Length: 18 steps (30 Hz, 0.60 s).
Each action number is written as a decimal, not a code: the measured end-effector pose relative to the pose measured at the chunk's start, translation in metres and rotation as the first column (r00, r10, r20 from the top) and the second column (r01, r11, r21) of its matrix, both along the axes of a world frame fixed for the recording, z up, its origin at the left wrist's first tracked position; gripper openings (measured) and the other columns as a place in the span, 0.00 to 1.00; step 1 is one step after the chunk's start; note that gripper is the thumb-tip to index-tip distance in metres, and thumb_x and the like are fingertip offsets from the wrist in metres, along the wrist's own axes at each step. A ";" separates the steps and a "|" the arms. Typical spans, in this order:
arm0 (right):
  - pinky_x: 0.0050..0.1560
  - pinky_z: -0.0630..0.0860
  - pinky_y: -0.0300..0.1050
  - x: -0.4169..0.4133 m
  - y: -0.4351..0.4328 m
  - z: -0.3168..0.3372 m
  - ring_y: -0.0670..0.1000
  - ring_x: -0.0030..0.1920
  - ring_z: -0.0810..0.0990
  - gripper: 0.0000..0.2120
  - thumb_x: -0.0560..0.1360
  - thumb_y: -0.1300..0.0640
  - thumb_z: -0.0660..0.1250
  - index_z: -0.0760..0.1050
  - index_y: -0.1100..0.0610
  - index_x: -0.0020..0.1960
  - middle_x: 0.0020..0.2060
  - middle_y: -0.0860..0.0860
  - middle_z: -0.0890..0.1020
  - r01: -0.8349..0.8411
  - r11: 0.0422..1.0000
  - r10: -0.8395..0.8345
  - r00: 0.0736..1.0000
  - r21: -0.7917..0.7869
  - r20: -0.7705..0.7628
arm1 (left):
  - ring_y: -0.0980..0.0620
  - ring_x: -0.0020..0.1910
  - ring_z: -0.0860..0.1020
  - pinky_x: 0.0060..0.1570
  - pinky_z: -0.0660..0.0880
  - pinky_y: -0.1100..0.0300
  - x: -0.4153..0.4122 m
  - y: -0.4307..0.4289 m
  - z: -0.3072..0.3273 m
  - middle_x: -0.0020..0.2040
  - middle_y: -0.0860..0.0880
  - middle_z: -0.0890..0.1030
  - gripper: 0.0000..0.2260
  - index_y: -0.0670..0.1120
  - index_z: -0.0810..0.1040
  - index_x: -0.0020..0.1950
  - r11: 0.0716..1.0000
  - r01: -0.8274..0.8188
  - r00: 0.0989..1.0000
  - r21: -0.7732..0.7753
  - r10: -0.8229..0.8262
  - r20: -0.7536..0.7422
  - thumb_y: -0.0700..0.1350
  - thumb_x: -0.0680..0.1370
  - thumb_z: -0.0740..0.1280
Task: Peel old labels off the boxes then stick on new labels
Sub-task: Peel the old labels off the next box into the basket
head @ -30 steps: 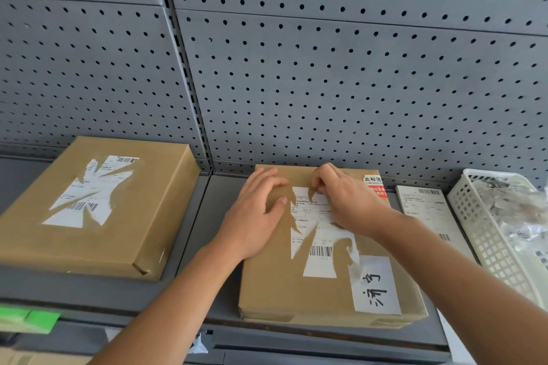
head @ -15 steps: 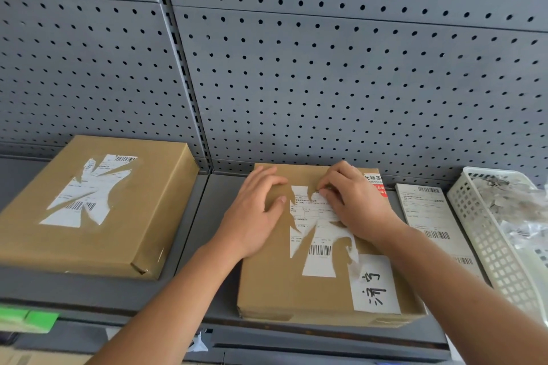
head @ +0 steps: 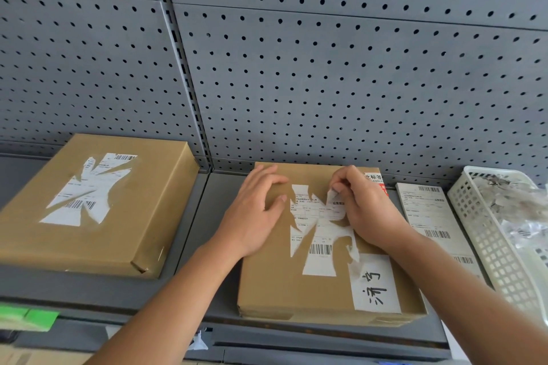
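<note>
Grip of right hand [head: 367,210] on label [head: 321,213]

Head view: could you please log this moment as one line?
left hand presses brown cardboard box | right hand pinches torn white label | corner lifted

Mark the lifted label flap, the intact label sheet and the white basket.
lifted label flap [head: 331,197], head view, its curled-up corner.
intact label sheet [head: 427,213], head view, its printed middle.
white basket [head: 486,234], head view, its left wall.

A single head-worn view looks forward and down from close above the centre box [head: 296,284], facing the pegboard wall [head: 326,83] behind it.
</note>
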State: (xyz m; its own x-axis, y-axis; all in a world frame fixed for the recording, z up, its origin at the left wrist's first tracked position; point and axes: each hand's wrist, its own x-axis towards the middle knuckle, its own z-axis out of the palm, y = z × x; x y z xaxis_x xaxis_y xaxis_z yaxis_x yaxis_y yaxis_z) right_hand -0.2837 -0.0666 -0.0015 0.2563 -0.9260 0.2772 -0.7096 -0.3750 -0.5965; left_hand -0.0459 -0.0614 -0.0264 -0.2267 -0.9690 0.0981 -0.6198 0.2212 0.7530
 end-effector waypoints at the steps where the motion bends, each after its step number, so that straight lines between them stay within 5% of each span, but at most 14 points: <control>1: 0.41 0.69 0.33 0.000 0.003 0.002 0.40 0.42 0.74 0.05 0.82 0.64 0.60 0.72 0.58 0.50 0.43 0.45 0.79 0.009 1.000 -0.010 1.000 0.018 0.028 | 0.70 0.77 0.46 0.73 0.51 0.59 0.000 0.000 0.000 0.78 0.66 0.60 0.13 0.61 0.71 0.68 1.000 -0.001 1.000 0.000 0.001 0.000 0.53 0.84 0.61; 7: 0.42 0.71 0.34 -0.003 0.018 0.007 0.43 0.40 0.78 0.08 0.82 0.65 0.58 0.71 0.54 0.48 0.40 0.40 0.79 0.088 0.996 -0.093 0.968 0.032 0.233 | 0.70 0.78 0.46 0.75 0.51 0.58 0.000 -0.001 -0.002 0.78 0.66 0.60 0.13 0.61 0.72 0.68 1.000 0.002 1.000 0.005 -0.002 -0.017 0.53 0.84 0.61; 12: 0.51 0.81 0.53 -0.010 0.023 0.017 0.55 0.42 0.84 0.07 0.83 0.65 0.57 0.70 0.57 0.50 0.39 0.49 0.81 0.177 0.966 -0.254 0.764 0.186 0.593 | 0.69 0.78 0.46 0.75 0.49 0.60 0.001 -0.001 -0.002 0.78 0.66 0.59 0.14 0.59 0.72 0.69 1.000 0.006 1.000 0.002 -0.006 -0.006 0.53 0.84 0.61; 18: 0.48 0.80 0.50 -0.018 0.025 0.023 0.53 0.40 0.79 0.04 0.81 0.67 0.61 0.74 0.61 0.51 0.41 0.50 0.79 0.110 0.935 -0.314 0.699 0.337 0.643 | 0.70 0.78 0.46 0.75 0.49 0.59 0.001 0.000 -0.002 0.77 0.66 0.59 0.13 0.60 0.71 0.69 1.000 0.008 1.000 0.006 -0.008 -0.008 0.53 0.84 0.61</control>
